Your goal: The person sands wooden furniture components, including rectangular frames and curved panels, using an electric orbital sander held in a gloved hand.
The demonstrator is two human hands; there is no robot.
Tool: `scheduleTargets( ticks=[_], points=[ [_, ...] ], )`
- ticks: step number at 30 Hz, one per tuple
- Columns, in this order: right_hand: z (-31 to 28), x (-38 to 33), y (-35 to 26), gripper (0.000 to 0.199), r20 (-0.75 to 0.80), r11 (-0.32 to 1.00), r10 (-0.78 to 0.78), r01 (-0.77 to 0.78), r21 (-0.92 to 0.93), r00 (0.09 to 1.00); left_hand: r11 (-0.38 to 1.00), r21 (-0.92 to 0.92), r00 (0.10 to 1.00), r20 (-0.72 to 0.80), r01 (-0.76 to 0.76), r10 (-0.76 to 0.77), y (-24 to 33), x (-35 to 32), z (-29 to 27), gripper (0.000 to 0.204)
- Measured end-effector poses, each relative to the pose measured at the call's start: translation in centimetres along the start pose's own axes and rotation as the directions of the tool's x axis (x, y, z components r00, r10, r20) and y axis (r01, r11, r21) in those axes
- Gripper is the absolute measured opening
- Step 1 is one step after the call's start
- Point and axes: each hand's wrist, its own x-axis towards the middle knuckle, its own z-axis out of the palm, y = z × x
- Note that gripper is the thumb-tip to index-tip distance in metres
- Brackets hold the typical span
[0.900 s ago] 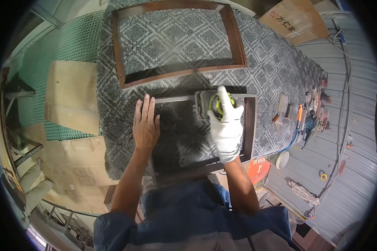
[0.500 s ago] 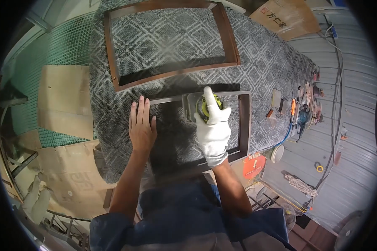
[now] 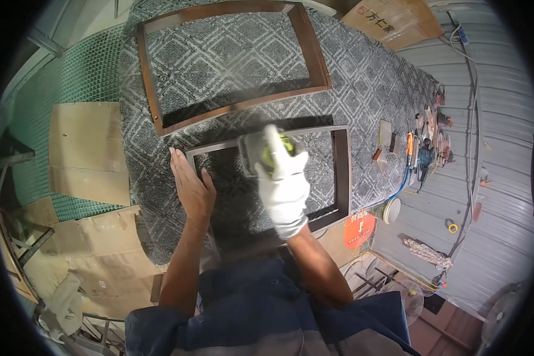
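One gloved grip round sander

Larger brown frame on patterned cloth; cardboard sheets; tools beyond.

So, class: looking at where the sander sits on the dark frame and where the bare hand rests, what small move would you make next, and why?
Probably slide the sander along the top rail of the dark frame. The gloved right hand presses it on that rail's middle, the left hand lies flat at the frame's left corner, and rail runs on to both sides.
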Motion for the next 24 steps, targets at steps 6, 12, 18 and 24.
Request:
scheduleTargets(
  ticks=[6,12,18,24],
  points=[
    [2.1,-1.0,-3.5,0.079,-0.005,0.956,-0.246,0.243,0.163,0.969,0.972,-0.105,0.974,0.103,0.210,-0.200,-0.6,-1.1,0.9,0.071],
    [0.3,-0.8,-1.8,0.076,-0.022,0.983,-0.112,0.114,0.144,0.993,0.939,-0.262,0.974,0.090,0.224,-0.207,-0.8,-0.6,0.2,0.061],
    [2.5,-1.5,-4.7,0.078,0.137,0.963,-0.197,0.165,0.215,0.971,0.904,-0.347,0.967,0.057,0.251,-0.247,-0.9,-0.9,0.6,0.062],
    [0.7,-0.5,-1.8,0.077,-0.006,0.981,-0.119,0.119,0.154,0.993,0.963,-0.219,0.985,0.098,0.158,-0.140,-0.2,-0.3,0.2,0.056]
  ],
)
